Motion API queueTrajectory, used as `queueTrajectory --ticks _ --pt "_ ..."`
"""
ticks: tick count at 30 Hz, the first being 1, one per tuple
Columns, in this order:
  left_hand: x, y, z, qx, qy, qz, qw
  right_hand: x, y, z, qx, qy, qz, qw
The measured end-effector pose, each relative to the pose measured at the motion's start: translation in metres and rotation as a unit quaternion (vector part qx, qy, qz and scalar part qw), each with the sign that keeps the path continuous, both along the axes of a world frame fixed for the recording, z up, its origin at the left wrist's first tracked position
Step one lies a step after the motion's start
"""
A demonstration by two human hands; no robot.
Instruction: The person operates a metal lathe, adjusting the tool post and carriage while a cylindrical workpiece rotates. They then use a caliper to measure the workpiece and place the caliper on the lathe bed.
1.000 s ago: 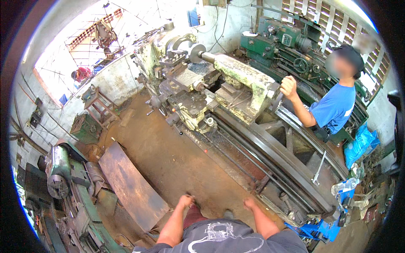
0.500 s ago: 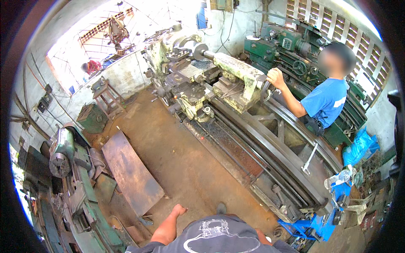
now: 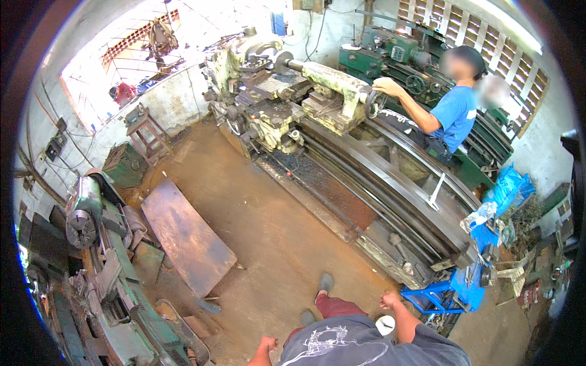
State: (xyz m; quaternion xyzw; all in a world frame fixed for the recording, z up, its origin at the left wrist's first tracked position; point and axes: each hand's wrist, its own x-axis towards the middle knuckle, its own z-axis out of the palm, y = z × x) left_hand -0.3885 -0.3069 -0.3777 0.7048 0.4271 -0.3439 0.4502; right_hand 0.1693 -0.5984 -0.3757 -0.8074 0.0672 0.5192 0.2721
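The stained brown floor [image 3: 268, 238] carries a broad rusty board [image 3: 189, 238], a green box [image 3: 124, 166] and a wooden stool [image 3: 146, 139] — a small metal device [image 3: 135, 114] on the stool's top. On the long metal bed [image 3: 403, 194] lies a pale tool [image 3: 435, 192] with a crossbar — well apart from the stool.

A brown wooden stool [image 3: 144, 127] (a small grey metal object [image 3: 135, 114] tops it) stands near a boxy dark-green metal cabinet [image 3: 125, 163]. A long dark-green metal lathe [image 3: 365, 61] lines the slatted wall [image 3: 473, 33], near a crumpled bright-blue plastic bag [image 3: 506, 186].
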Motion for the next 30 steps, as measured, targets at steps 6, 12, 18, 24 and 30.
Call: queueTrajectory --ticks 6,12,18,24,30 --pt "-0.041 -0.029 -0.004 0.002 -0.062 -0.205 0.977 -0.035 -0.073 -0.007 -0.058 -0.261 0.630 0.729" --pt "0.013 0.024 0.000 -0.049 -0.004 -0.124 0.991 -0.052 -0.133 -0.025 -0.074 -0.190 0.465 0.861" --pt "0.140 0.074 0.040 -0.033 0.035 0.087 0.995 -0.027 -0.185 -0.050 -0.028 -0.270 0.580 0.768" --pt "0.258 0.039 0.042 0.097 -0.015 -0.092 0.991 -0.040 -0.229 -0.036 -0.018 -0.056 0.102 0.993" --pt "0.324 -0.106 0.028 0.034 -0.073 -0.109 0.991 -0.058 -0.308 -0.069 0.024 0.097 -0.188 0.977"
